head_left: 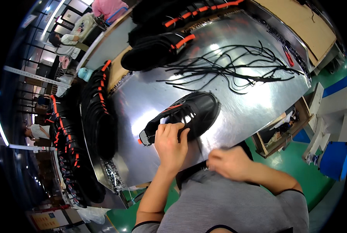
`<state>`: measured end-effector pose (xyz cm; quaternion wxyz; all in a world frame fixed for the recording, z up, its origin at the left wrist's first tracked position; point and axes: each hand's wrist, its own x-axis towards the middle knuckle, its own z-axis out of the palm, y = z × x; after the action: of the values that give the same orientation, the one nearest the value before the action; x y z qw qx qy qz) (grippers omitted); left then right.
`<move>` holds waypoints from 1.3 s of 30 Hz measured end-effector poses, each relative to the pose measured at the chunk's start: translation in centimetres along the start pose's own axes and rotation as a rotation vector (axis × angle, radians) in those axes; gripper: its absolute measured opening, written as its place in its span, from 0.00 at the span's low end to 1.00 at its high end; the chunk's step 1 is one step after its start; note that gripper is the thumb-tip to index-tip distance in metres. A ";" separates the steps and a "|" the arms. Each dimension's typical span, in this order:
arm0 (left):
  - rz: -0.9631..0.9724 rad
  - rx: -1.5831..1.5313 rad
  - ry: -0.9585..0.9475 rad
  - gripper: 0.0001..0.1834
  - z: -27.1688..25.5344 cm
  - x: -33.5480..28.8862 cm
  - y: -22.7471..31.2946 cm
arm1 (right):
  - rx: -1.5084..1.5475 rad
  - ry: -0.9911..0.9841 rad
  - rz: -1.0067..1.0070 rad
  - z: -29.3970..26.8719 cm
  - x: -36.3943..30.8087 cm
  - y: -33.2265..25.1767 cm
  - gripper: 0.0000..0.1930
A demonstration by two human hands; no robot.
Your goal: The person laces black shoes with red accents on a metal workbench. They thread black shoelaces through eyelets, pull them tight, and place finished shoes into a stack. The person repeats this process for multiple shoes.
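A black shoe [204,110] with an orange stripe and a grey heel tab lies on the shiny metal tabletop, toe pointing up and right. My left hand [168,143] is closed on the side of its opening, thumb and fingers near the lacing. Black laces cross the shoe's front. One thin dark shoelace [199,145] trails from it toward the table's near edge, close to my right hand [227,163]. That hand is off the shoe, in front of my body, its fingers curled together and blurred. What they hold is hard to make out.
Loose black laces [227,70] lie beyond the shoe, near a small red tool [289,57]. Black-and-orange shoes [158,50] line the table's far side; more rows [99,124] stand left. An open drawer [284,126] juts out right. Other people are in the background at upper left.
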<state>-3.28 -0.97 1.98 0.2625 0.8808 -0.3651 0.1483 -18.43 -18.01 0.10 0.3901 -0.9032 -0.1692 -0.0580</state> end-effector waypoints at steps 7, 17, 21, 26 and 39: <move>0.135 0.057 0.134 0.11 -2.2 0.3 0.2 | 0.543 0.350 0.355 0.7 4.6 2.1 0.10; 0.083 0.011 0.108 0.10 -4.6 -0.5 0.7 | 0.986 -0.243 0.493 2.2 3.3 0.7 0.05; -0.037 -0.138 -0.116 0.09 -2.5 -0.8 -2.0 | 0.884 -0.085 0.478 0.7 3.8 0.5 0.04; -0.110 0.062 -0.408 0.07 -2.1 -0.8 -0.8 | 0.740 0.349 0.437 0.8 7.0 2.8 0.08; -0.096 0.006 -0.339 0.15 -1.3 -0.4 -1.7 | 0.557 0.656 0.309 4.3 9.7 4.6 0.10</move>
<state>-2.47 1.01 2.25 0.2014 0.9103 -0.3613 -0.0141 -7.89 -15.31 -3.75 0.6553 -0.7122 0.0910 -0.2345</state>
